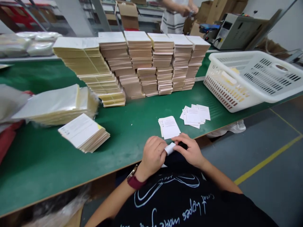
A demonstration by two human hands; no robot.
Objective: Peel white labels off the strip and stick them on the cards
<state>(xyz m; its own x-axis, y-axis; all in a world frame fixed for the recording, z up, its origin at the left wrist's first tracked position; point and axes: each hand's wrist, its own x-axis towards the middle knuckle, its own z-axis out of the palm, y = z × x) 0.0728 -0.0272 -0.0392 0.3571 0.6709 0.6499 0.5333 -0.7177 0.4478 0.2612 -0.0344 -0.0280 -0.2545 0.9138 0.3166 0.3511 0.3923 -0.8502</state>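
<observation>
My left hand (153, 154) is closed around a small white piece of paper (169, 148), which looks curled or folded. From the other side, my right hand (190, 152) pinches the same paper between thumb and fingers. Something black (183, 145) shows under the right fingers; its kind is unclear. Both hands are at the table's front edge, close to my body. Just beyond them lies a small stack of printed white cards (169, 126). To its right, more cards (195, 115) are spread in a loose, overlapping pile.
Tall stacks of cards (138, 50) line the back of the green table (132, 138). A white plastic basket (236, 91) stands at right. Left are a leaning card stack (81, 130) and bagged clear sleeves (54, 102). Another person (176, 12) stands behind.
</observation>
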